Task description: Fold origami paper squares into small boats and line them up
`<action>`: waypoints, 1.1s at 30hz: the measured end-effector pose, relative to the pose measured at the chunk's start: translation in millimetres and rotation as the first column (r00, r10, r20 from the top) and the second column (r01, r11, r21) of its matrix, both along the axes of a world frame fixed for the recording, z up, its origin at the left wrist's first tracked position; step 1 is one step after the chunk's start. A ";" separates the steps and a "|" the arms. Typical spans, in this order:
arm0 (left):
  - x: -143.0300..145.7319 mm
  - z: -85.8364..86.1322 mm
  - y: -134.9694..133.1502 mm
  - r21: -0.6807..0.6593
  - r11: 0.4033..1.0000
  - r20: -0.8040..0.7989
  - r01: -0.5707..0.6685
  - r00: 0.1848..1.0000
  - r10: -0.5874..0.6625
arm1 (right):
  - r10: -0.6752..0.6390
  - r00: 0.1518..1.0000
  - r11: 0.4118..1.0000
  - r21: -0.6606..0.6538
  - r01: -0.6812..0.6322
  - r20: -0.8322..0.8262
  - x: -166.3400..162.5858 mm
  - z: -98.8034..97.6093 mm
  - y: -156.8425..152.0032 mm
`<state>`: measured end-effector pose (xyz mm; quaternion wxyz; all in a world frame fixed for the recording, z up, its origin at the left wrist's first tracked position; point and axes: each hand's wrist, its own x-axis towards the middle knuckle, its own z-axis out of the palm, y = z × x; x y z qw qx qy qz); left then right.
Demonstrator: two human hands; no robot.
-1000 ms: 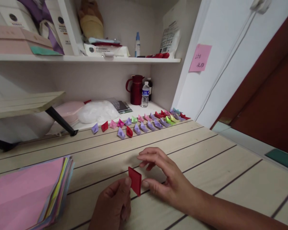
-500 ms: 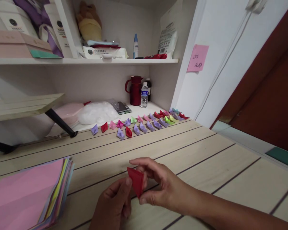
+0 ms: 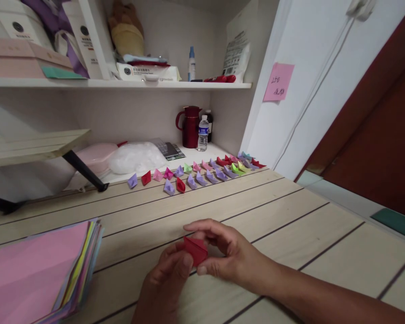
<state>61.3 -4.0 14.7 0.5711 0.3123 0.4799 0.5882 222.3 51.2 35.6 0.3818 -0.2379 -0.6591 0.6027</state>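
Note:
A small folded piece of red paper (image 3: 196, 251) is held between my two hands above the wooden table. My left hand (image 3: 170, 272) pinches its lower left side between thumb and fingers. My right hand (image 3: 224, 247) curves round its right side, thumb below and fingers above and behind; some fingertips are hidden by the paper. Farther back, several small folded paper boats (image 3: 201, 179) in purple, red, pink, green and yellow stand in two rows along the table's back edge.
A stack of coloured paper sheets (image 3: 37, 270), pink on top, lies at the left of the slatted table (image 3: 310, 234). A small raised wooden stand (image 3: 37, 146) is behind it. A red jug (image 3: 191, 128) and a water bottle (image 3: 203, 135) stand on the shelf beyond.
The red paper has turned and tilted, showing a wider, more opened shape with a crease across it. My left hand has moved slightly up and to the right, closer to my right hand.

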 end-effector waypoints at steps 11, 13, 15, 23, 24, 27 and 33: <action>0.0 3.0 0.0 0.027 0.996 0.006 0.088 0.996 -0.088 | 0.080 0.991 0.992 -0.090 -0.090 -0.104 -1.2 1.3 -4.1; 2.0 2.7 0.2 0.030 0.997 0.023 0.073 0.997 -0.073 | 0.069 0.992 0.993 -0.090 -0.079 -0.106 -0.2 1.6 -5.1; 3.5 3.8 0.5 0.039 0.997 0.069 0.074 0.995 -0.076 | 0.069 0.990 0.992 -0.101 -0.081 -0.120 0.9 1.7 -5.6; 0.9 7.6 0.5 0.035 0.986 0.171 0.166 0.971 -0.169 | 0.008 0.991 0.989 -0.147 -0.028 -0.137 -1.9 -1.5 -0.4; 1.7 7.0 0.0 0.031 0.988 0.169 0.154 0.973 -0.158 | -0.031 0.989 0.988 -0.153 0.009 -0.141 -2.9 -1.6 -0.1; 4.7 4.6 -1.8 0.029 0.995 0.156 0.098 0.983 -0.101 | -0.106 0.987 0.981 -0.177 0.084 -0.118 -4.5 -0.5 -0.5; -0.3 -7.8 1.2 -0.038 0.998 0.047 0.042 0.998 -0.040 | -0.142 0.987 0.968 -0.217 0.122 -0.075 -3.7 0.3 -0.3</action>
